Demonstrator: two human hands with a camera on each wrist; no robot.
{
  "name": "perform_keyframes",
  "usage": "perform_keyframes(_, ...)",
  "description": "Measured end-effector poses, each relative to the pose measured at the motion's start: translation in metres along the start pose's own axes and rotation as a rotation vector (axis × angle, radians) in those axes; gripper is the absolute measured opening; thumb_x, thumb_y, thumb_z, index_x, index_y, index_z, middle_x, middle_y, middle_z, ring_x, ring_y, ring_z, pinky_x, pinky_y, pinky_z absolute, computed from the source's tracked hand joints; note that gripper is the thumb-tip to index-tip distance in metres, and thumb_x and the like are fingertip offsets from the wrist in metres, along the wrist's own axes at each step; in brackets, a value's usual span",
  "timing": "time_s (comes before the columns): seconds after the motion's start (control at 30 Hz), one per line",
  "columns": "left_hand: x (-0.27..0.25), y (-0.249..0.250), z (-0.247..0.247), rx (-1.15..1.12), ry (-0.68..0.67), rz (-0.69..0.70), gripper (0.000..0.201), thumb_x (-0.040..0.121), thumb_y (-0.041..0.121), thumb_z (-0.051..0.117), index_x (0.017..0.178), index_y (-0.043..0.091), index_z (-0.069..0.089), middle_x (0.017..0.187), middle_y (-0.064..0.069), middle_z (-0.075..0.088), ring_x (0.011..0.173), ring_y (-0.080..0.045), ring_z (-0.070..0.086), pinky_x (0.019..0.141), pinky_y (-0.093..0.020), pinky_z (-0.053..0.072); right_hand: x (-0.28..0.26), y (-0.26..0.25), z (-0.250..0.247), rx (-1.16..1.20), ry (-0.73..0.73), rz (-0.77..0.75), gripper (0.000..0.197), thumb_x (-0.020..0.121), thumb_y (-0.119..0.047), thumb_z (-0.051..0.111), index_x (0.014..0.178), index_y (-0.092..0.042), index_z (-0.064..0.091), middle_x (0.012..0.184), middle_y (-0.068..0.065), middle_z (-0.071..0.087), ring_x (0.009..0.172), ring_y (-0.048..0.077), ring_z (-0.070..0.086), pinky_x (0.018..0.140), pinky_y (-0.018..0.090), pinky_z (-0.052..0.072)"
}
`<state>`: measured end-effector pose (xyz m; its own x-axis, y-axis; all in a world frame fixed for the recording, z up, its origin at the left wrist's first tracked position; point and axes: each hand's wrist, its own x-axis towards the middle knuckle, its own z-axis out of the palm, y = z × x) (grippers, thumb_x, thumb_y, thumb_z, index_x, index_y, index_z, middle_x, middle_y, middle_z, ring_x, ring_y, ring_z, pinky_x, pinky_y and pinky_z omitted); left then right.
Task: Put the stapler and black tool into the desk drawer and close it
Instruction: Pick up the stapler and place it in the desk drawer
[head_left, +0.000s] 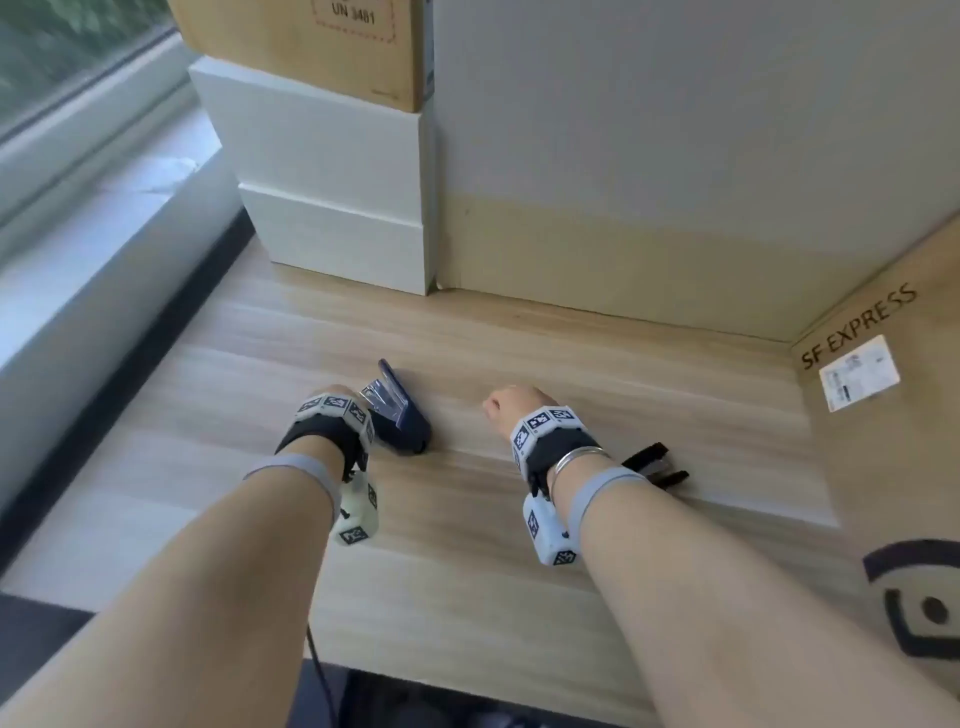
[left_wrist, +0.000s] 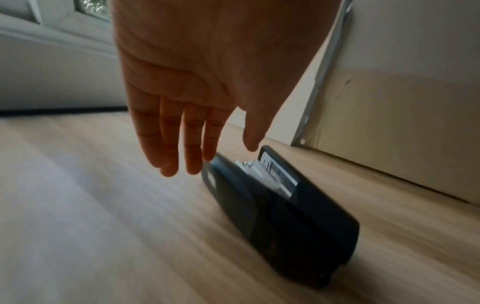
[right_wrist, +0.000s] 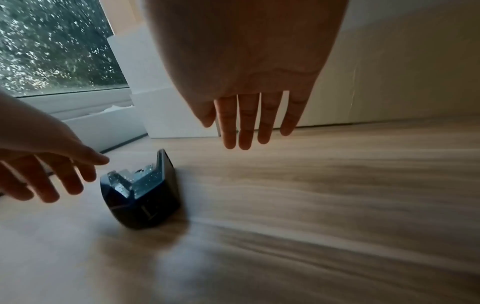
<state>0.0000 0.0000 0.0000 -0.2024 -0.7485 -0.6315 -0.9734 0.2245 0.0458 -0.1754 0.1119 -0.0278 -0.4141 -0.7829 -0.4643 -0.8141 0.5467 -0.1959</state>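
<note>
Left hand (left_wrist: 182, 86) spread, empty, beside stapler (left_wrist: 280, 209): rigid, hinged, probably heavy, so pinch its near, closed end.

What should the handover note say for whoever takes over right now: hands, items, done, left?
Left hand: open, fingers straight, just above the near tip of the dark blue plastic stapler; no grip yet, contact not clear.
Right hand: open, holding nothing, hovering over the light wood desk top, right of the stapler.
Stapler: lying on the desk top, its arm hinged open.
Black metal tool: on the desk, behind the right wrist, partly hidden in the head view.
Drawer: not in view.
Done: nothing stowed.
Left: pick up both items, put them in the drawer, close it.
</note>
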Motion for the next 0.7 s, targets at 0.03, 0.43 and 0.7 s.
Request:
perform_keyframes(0.03,0.004,-0.002,0.005,0.034,-0.019,0.026,0.061,0.08,0.017,0.065,0.136,0.007,0.044,0.13,-0.016,0.053,0.124,-0.032,0.053,0.104,-0.04,0.045,0.003,0.0,0.004,-0.011,-0.019,0.0,0.039,0.096,-0.022,0.029,0.095,-0.006,0.064,0.114,0.017,0.065,0.101,0.031,0.061,0.083,0.035,0.045)
perform_keyframes(0.43,0.027,0.01,0.026,0.148,-0.077,0.088,0.073,0.075,0.015,0.066,0.139,0.012,0.032,0.137,-0.022,0.036,0.123,-0.042,0.048,0.099,-0.048,0.047,0.025,0.005,0.041,-0.056,-0.101,-0.007,0.039,0.097,-0.018,0.03,0.103,-0.003,0.065,0.107,0.016,0.067,0.093,0.031,0.059,0.074,0.033,0.041)
perform_keyframes(0.7,0.029,0.022,0.024,0.051,0.027,0.02,0.042,0.076,0.028,0.059,0.117,0.016,0.055,0.114,-0.009,0.06,0.109,-0.027,0.058,0.082,-0.029,0.05,0.026,0.013,0.039,-0.069,-0.097,-0.024,0.04,0.099,-0.02,0.03,0.113,-0.005,0.065,0.116,0.015,0.067,0.106,0.032,0.061,0.088,0.037,0.047)
